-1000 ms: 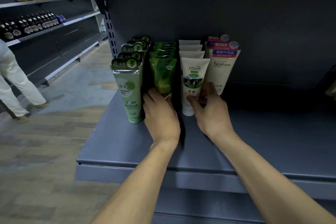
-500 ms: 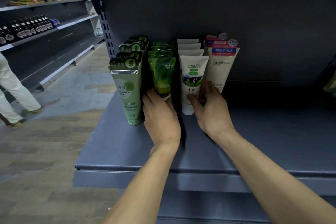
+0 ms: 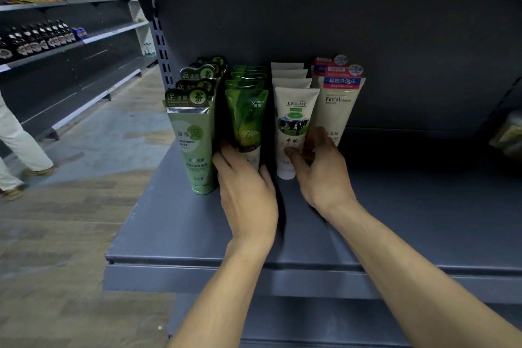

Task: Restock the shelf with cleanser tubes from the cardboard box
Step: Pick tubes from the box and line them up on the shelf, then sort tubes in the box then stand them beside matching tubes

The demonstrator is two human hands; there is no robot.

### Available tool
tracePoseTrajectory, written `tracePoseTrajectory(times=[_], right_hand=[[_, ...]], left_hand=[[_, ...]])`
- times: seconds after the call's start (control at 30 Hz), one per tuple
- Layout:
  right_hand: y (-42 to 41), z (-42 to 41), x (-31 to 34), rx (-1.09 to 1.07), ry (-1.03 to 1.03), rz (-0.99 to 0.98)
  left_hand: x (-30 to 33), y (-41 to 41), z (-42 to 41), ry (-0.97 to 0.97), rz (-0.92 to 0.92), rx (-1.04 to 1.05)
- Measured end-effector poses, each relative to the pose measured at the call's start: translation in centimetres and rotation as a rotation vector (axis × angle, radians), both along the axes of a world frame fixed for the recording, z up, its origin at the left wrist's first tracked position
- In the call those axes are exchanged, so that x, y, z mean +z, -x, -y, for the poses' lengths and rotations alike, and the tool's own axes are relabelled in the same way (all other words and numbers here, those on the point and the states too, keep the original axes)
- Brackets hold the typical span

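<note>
While four tube rows stand at the shelf back, left hand grasps the green tube; right hand grasps the white tube beside it.

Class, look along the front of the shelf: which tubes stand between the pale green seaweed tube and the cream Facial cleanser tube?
In the head view, two front tubes: the dark green leaf-print tube and the white tube with a cow picture.

Passer-by farther left, partly out of frame.
</note>
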State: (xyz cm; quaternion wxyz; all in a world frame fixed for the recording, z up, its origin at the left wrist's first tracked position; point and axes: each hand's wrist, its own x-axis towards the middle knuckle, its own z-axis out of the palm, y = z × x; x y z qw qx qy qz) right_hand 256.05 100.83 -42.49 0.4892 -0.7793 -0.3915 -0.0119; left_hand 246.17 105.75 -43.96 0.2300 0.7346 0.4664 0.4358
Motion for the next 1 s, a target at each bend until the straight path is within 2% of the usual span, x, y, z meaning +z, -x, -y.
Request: tracePoseTrajectory(times=[0.27, 0.4, 0.53, 0.67, 0.87, 1.0], right_hand=[[0.0, 0.0, 0.1, 0.006, 0.011, -0.02], [0.3, 1.0, -0.2, 0.002, 0.071, -0.05], [4.2, 8.5, -0.5, 0.002, -0.041, -0.107], [10.1, 16.2, -2.9, 0.061, -0.038, -0.01], [13.4, 21.0, -13.3, 0.177, 0.242, -0.072], [12.7, 24.0, -22.0, 0.187, 0.576, -0.223]], left_hand=[[-2.5, 4.3, 6.9, -0.169, 0.009, -0.276], [-3.3, 6.9, 7.8, -0.169, 0.056, -0.389], [-4.3, 11.1, 10.1, -0.274, 0.099, -0.451], [-8.1, 13.0, 11.8, -0.348, -0.037, -0.528], [-14.9, 14.6, 14.0, -0.269, -0.226, -0.59], [-20.8, 17.8, 15.7, -0.005, -0.41, -0.514]])
